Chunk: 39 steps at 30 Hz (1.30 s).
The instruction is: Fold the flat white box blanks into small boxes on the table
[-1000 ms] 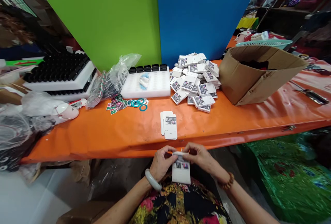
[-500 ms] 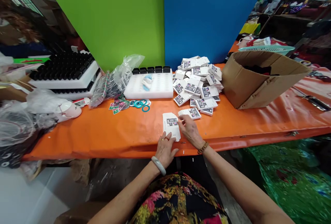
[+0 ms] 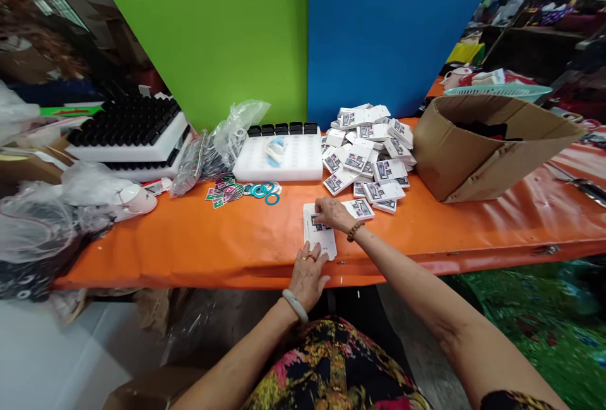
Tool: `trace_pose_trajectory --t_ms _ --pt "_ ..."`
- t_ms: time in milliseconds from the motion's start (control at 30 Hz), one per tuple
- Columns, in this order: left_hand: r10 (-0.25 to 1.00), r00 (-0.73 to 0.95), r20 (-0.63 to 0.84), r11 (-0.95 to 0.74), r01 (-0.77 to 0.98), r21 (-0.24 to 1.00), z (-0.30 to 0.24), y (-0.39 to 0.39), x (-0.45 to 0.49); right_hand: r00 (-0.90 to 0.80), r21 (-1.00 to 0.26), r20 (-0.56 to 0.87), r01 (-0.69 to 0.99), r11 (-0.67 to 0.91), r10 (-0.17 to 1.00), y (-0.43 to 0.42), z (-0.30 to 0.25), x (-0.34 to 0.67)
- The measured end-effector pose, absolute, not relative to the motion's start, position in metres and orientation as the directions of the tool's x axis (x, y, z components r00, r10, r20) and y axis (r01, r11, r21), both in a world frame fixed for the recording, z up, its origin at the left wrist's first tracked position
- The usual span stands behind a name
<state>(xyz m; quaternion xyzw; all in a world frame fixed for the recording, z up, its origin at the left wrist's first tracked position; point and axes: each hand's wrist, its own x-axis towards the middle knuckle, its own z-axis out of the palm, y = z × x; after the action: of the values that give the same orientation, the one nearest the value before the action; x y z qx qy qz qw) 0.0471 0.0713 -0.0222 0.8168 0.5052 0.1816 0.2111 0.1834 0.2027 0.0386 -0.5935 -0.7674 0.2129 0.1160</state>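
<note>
A small white printed box [image 3: 312, 234], with a dark picture on its face, lies near the front edge of the orange-covered table. My left hand [image 3: 307, 276] is on its near end, fingers stretched out over it and thumb apart. At the far end, my right hand [image 3: 333, 213] has its fingers bent together on the box's top edge; the fingertips partly hide what they pinch. Just right of that hand lies another white box [image 3: 362, 209]. Behind it is a heap of similar white boxes [image 3: 362, 151].
A cardboard carton [image 3: 473, 170] stands at the right. Teal rings [image 3: 272, 199], small printed cards [image 3: 222, 195] and a white foam tray [image 3: 284, 173] with black pieces lie left of centre. Further left are stacked foam trays [image 3: 127, 152] and plastic bags [image 3: 89, 186]. Green and blue panels back the table.
My right hand has moved left and away from me, from the box's right side onto its far end. My left hand keeps its place on the near end. The view has shifted slightly.
</note>
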Motion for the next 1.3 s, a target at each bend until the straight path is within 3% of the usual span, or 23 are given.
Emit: trace_pose_trajectory --t_ms 67,200,300,433,567,700,867,967,1067,1200,1300 --pt "0.92 0.359 0.154 -0.376 0.706 0.6 -0.019 0.075 0.045 -0.265 -0.489 -0.054 0.848 0.206 0.963 0.199 0.05 0.188" --pt "0.951 0.049 0.305 -0.269 0.616 0.741 -0.001 0.09 0.042 -0.233 -0.543 0.02 0.814 0.206 0.972 0.173 0.066 0.198" --pt "0.973 0.007 0.232 -0.208 0.469 0.858 0.012 0.1 0.043 -0.216 -0.616 0.037 0.764 0.193 0.976 0.15 0.066 0.202" --pt "0.991 -0.029 0.133 -0.118 0.294 0.949 0.017 0.099 0.05 -0.144 -0.874 -0.095 0.486 -0.013 0.985 0.129 0.056 0.208" --pt "0.985 0.035 0.168 -0.168 0.402 0.9 0.014 0.089 0.058 -0.128 -0.939 -0.162 0.323 -0.113 0.979 0.117 0.049 0.215" --pt "0.954 0.207 0.217 -0.299 0.597 0.745 0.011 0.08 0.062 -0.171 -0.959 -0.276 0.11 -0.26 0.946 0.105 0.049 0.218" --pt "0.962 0.224 0.156 -0.269 0.685 0.677 0.012 0.071 0.062 -0.256 -0.963 -0.242 -0.056 -0.265 0.936 0.091 0.047 0.215" --pt "0.968 0.238 0.076 -0.209 0.606 0.768 0.017 0.066 0.062 -0.304 -0.966 -0.226 -0.053 -0.253 0.926 0.087 0.046 0.214" --pt "0.958 0.283 0.038 -0.166 0.445 0.88 0.022 0.062 0.064 -0.264 -0.984 -0.176 0.072 -0.163 0.948 0.082 0.045 0.21" --pt "0.983 0.18 0.021 -0.07 0.272 0.96 0.027 0.061 0.066 0.029 -0.922 0.17 0.358 0.149 0.985 0.066 0.041 0.192" --pt "0.993 0.119 -0.018 0.006 0.104 0.995 0.026 0.063 0.068 0.184 -0.861 0.312 0.47 0.195 0.932 0.053 0.034 0.179"
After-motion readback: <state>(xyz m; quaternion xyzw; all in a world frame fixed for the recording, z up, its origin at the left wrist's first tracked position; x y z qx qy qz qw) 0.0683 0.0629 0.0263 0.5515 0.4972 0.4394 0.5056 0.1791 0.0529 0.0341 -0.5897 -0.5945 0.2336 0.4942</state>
